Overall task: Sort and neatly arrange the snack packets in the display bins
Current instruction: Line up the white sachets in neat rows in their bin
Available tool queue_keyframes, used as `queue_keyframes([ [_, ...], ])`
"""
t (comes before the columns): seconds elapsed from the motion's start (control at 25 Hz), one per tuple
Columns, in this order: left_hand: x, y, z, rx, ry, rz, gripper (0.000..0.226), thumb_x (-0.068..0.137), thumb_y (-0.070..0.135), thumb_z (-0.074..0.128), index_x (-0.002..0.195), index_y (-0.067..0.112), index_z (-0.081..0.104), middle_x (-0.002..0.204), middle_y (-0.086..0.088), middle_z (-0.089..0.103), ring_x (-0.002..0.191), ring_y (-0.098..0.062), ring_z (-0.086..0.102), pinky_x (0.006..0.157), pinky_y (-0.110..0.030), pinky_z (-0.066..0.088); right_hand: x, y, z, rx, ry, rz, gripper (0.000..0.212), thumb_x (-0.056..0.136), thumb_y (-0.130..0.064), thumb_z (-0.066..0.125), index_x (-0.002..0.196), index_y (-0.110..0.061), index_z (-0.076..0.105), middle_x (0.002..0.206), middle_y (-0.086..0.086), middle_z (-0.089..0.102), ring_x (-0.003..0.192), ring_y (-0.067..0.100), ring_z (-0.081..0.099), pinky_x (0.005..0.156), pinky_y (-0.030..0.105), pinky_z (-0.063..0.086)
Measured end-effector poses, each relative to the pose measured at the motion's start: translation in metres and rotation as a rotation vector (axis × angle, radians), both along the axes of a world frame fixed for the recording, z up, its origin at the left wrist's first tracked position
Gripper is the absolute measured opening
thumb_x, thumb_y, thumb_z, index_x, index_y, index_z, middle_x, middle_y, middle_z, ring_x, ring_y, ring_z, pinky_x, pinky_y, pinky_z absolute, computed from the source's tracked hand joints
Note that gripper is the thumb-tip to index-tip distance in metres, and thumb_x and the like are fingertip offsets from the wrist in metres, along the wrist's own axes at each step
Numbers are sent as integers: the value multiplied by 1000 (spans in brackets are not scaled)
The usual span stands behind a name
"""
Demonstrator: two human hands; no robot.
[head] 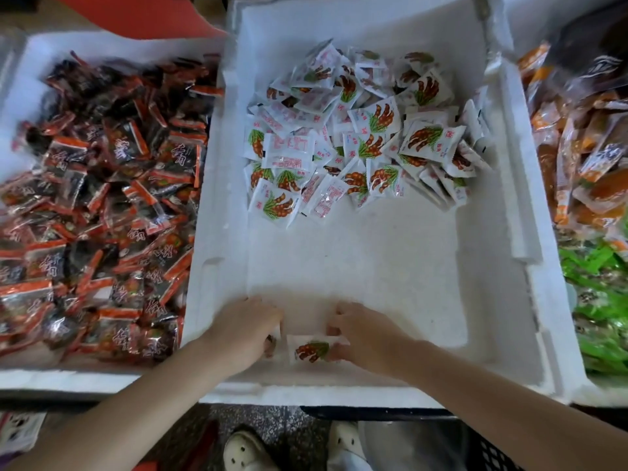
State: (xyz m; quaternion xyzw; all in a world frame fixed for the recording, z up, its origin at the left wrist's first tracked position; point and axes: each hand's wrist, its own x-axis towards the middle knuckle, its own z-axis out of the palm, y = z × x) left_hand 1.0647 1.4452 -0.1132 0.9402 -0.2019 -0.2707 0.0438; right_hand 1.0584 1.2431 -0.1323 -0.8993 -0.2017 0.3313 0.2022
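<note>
Placement at foam bin (306, 392) near edge: left hand (244, 331) curled on half-hidden packet (272, 343), right hand (360, 334) pinching white packet (312, 349) beside it, likely starting a neat row; loose pile (356, 130) at far edge.

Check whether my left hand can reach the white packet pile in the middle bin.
Probably yes: the left hand is inside the middle bin, with only bare floor between it and the white packet pile.

Left hand (248, 329) hides most of a packet (271, 342)
</note>
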Motion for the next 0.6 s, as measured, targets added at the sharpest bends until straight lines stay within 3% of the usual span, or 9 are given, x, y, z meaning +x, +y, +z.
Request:
queue_keyframes([
  [0.08,-5,0,11,-158,-7,146,6,92,23,60,88,24,56,90,13,57,86,-11,55,74,-24,44,-4,-2,5,150,95,-178,17,91,-31,58,102,-19,60,99,-3,63,86,17,59,70,27,44],
  [0.2,-7,-3,23,-480,-66,533,26,90,19,64,75,24,43,73,10,57,71,-12,60,56,-17,41,2,-10,21,392,121,-554,10,91,-23,59,81,-21,58,68,-13,65,61,5,63,58,22,48],
  [0.28,-10,-8,29,-747,-16,864,25,88,11,65,79,21,44,76,7,57,72,-8,57,53,-11,39,9,-12,32,617,170,-771,15,90,-12,60,78,-21,58,70,-8,67,60,7,67,58,23,54],
  [0.36,-17,-15,36,-1022,168,1147,23,87,3,65,93,21,51,88,7,62,81,-6,60,59,-11,42,11,-12,44,760,241,-919,8,89,-6,59,83,-12,60,78,4,69,63,12,68,58,22,56],
  [0.48,-28,-22,43,-1298,416,1238,34,85,-6,62,108,18,63,98,-2,74,89,-13,70,69,-18,55,8,-9,52,738,352,-923,3,87,-7,61,87,-5,60,86,10,69,71,11,67,66,19,56],
  [0.6,-38,-24,46,-1268,388,1159,28,87,2,63,107,21,64,97,3,75,93,-13,70,78,-24,57,2,-6,55,534,289,-712,15,79,-10,71,84,-12,57,88,5,71,74,10,67,70,25,55],
])
